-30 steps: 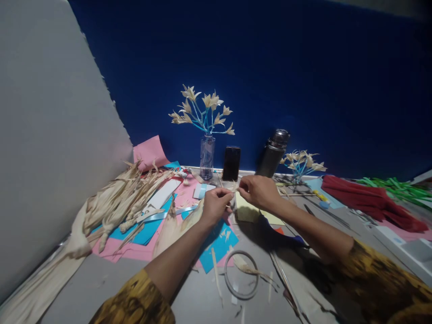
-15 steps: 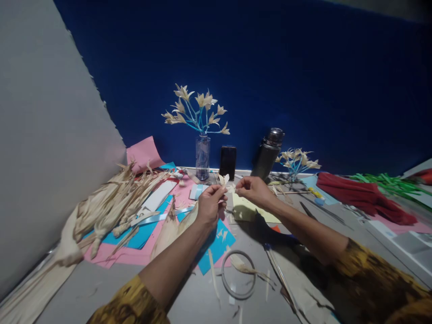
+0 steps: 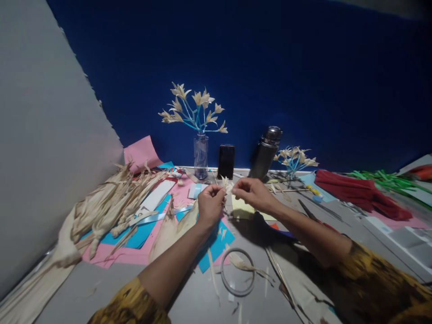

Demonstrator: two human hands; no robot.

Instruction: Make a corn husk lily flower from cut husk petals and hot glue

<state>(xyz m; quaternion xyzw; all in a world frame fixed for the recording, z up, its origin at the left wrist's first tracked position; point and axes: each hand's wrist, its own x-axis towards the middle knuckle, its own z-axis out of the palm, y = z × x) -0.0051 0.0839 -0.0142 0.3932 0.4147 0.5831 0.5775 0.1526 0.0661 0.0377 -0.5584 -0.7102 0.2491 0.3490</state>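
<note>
Pinched in the fingers of my left hand (image 3: 211, 203) is a small cream husk flower (image 3: 226, 182), its pointed petals standing above the fingertips. From the right, the closed fingertips of my right hand (image 3: 250, 192) meet the same flower at its petals. Its lower end is hidden behind my left fingers. Beneath the hands lie a pale yellow paper (image 3: 243, 208) and a blue paper sheet (image 3: 216, 245) with husk scraps on it. A grey ring (image 3: 238, 294), which looks like a roll of tape, lies nearer to me.
Dried corn husks (image 3: 101, 207) are heaped at left over pink paper (image 3: 111, 256). Along the blue wall stand a glass vase (image 3: 201, 155) of husk flowers, a phone (image 3: 226, 162), a dark flask (image 3: 266, 155) and a smaller bunch of flowers (image 3: 293, 159). Red cloth (image 3: 361, 193) and scissors (image 3: 312, 211) are at right.
My right hand has moved slightly left, and its fingertips now meet the flower held in my left hand. The whole view has shifted a little.
</note>
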